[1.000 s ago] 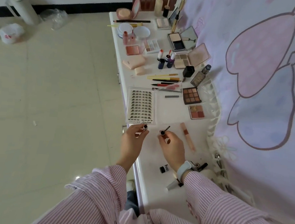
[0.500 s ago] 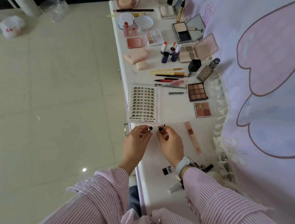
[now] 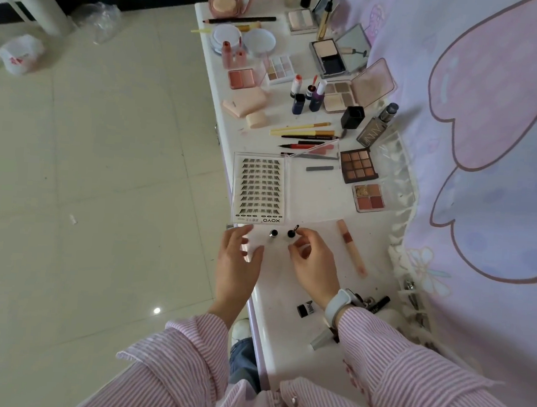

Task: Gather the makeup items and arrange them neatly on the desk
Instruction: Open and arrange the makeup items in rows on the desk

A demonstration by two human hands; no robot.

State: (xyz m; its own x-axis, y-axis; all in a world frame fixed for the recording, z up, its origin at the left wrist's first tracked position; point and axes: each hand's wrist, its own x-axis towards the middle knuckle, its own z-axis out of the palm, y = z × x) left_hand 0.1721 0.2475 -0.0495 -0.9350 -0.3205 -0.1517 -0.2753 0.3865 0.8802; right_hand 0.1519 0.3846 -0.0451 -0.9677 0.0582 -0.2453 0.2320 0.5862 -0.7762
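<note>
Head view is showing my two hands working over the near part of the white desk [image 3: 301, 340], just below the false-lash tray [image 3: 259, 189] with its rows of dark lashes. My left hand [image 3: 237, 258] is hovering with fingers spread wide and nothing between them; a small dark-topped bottle [image 3: 273, 234] is standing on the desk just beyond its fingertips — whether the thumb is touching it I cannot tell. My right hand [image 3: 312, 263] is pinching a small black wand cap [image 3: 292, 233] between thumb and forefinger, its thin applicator tip pointing up and away from me, just beside the bottle but apart from it. A white watch [image 3: 338, 304] is sitting on my right wrist, and striped pink sleeves [image 3: 408, 375] are covering both arms.

To the right of my right hand a pale lip-gloss tube [image 3: 352, 247] is lying flat, well clear of my fingers. Beyond the lash tray the makeup is spreading along the desk: a brown eyeshadow palette [image 3: 358, 166] with a smaller blush quad [image 3: 369, 197] beside it, a row of pencils [image 3: 305, 132] lying roughly parallel, a black cube-shaped cap [image 3: 352, 117], three upright lipsticks [image 3: 308, 94], a pink blush compact [image 3: 241, 78] and round powder cases [image 3: 241, 39] farther off. Near my right wrist a small black item [image 3: 306, 309] is lying on the desk — too blurred to name.
</note>
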